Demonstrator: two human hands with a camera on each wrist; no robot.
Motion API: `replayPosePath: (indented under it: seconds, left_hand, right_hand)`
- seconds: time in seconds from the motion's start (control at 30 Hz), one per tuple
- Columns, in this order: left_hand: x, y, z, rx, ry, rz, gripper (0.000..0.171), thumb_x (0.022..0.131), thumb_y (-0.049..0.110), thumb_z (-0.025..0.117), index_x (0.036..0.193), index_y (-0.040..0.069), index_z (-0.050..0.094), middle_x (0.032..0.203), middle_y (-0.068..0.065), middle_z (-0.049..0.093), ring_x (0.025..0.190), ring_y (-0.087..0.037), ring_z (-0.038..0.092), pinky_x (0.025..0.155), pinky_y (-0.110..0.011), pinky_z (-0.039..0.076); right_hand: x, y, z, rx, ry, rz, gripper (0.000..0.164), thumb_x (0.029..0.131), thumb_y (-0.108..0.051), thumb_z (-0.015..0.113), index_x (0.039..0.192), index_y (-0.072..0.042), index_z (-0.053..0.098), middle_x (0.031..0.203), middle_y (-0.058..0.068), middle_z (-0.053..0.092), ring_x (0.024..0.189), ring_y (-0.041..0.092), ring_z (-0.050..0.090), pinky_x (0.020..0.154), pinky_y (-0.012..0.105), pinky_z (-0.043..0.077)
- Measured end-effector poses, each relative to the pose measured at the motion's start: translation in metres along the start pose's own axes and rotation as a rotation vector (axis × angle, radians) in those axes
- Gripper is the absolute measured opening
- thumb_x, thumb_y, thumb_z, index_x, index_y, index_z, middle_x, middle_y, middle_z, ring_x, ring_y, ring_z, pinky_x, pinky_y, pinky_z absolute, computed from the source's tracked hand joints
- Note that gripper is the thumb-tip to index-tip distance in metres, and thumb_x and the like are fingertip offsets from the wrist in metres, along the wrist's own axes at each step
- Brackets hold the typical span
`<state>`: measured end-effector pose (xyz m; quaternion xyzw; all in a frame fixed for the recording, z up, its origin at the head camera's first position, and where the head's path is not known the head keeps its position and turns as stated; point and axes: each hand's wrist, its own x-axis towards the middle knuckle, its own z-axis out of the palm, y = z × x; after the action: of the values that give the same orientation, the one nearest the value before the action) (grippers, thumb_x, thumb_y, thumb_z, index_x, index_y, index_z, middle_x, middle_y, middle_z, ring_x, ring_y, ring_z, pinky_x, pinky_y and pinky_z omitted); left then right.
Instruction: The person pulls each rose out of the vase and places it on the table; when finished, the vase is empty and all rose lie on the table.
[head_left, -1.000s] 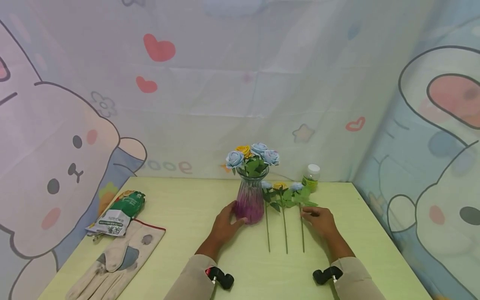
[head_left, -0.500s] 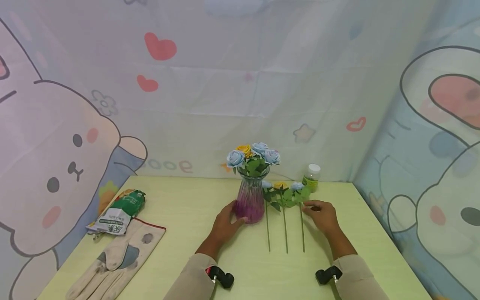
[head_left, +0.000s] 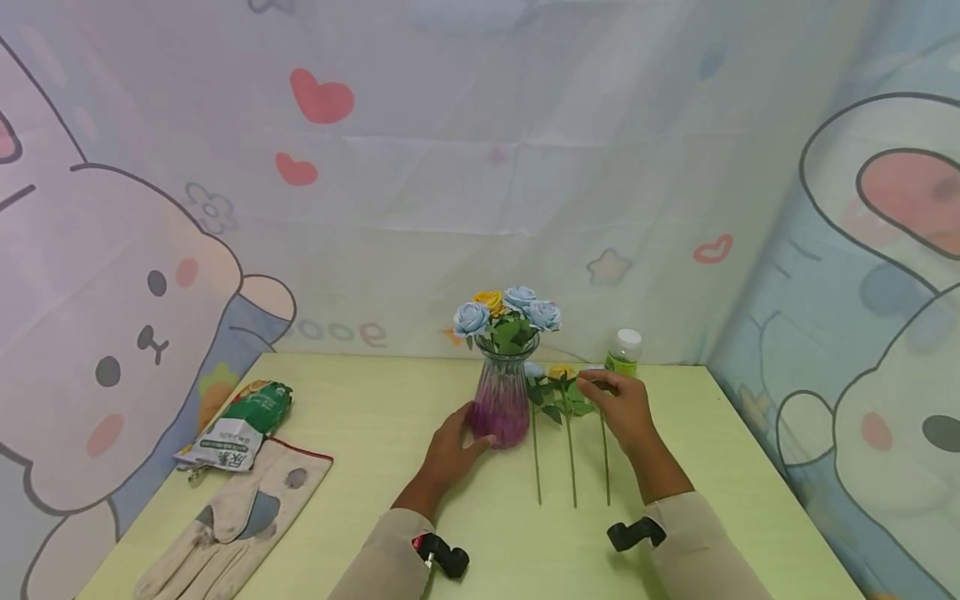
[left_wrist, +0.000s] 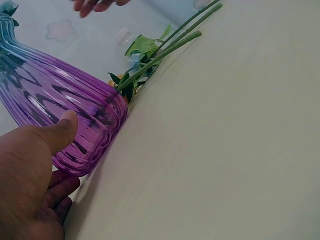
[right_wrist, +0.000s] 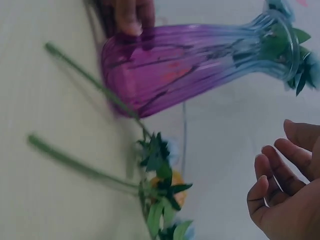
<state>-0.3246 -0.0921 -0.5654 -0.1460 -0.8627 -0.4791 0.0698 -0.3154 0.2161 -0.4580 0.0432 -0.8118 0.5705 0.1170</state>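
Left hand (head_left: pixel 453 450): grasping the vase (head_left: pixel 501 408) low down, thumb on its near side
Vase stands: upright on the bench (head_left: pixel 397 392), three blue roses (head_left: pixel 471 318) and one yellow rose (head_left: pixel 489 302) in its mouth
Right hand (head_left: pixel 618 404): released, fingers loosely bent, above the loose flowers (head_left: pixel 561 372)
Loose flowers lie: side by side right of the vase, stems toward the person
Bottle (head_left: pixel 623 354): white-capped, behind them
Left side: green-and-white bag (head_left: pixel 240 427) against a glove (head_left: pixel 296 479)
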Motion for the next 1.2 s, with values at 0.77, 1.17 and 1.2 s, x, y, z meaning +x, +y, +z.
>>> replayPosePath:
  seconds: [0.77,1.17,1.2]
  left_hand:
    - [-0.001,0.001,0.0,0.006,-0.007,-0.004,0.082,0.103,0.039,0.077,0.163,-0.004,0.042,0.165,-0.025,0.052,0.158,-0.046,0.045,0.131,-0.062,0.037]
    - [-0.001,0.001,0.0,0.004,-0.01,0.0,0.082,0.102,0.038,0.077,0.163,-0.005,0.042,0.165,-0.026,0.052,0.157,-0.046,0.046,0.131,-0.061,0.038]
    - [-0.001,0.001,-0.001,0.004,-0.01,0.002,0.082,0.102,0.038,0.077,0.163,-0.005,0.042,0.165,-0.026,0.052,0.157,-0.046,0.046,0.131,-0.061,0.038]
  right_hand:
    - [0.024,-0.067,0.056,0.456,0.052,0.071,0.025,0.103,-0.021,0.078,0.124,-0.007,0.075,0.119,-0.006,0.074,0.107,0.01,0.064,0.086,0.027,0.056]
    - [0.03,-0.075,0.069,0.532,0.064,0.072,0.013,0.104,-0.012,0.074,0.1,-0.023,0.081,0.1,-0.019,0.077,0.106,0.007,0.065,0.082,0.025,0.054]
    - [0.03,-0.077,0.069,0.535,0.062,0.068,0.013,0.104,-0.011,0.074,0.102,-0.022,0.082,0.1,-0.018,0.077,0.106,0.007,0.064,0.082,0.026,0.054]
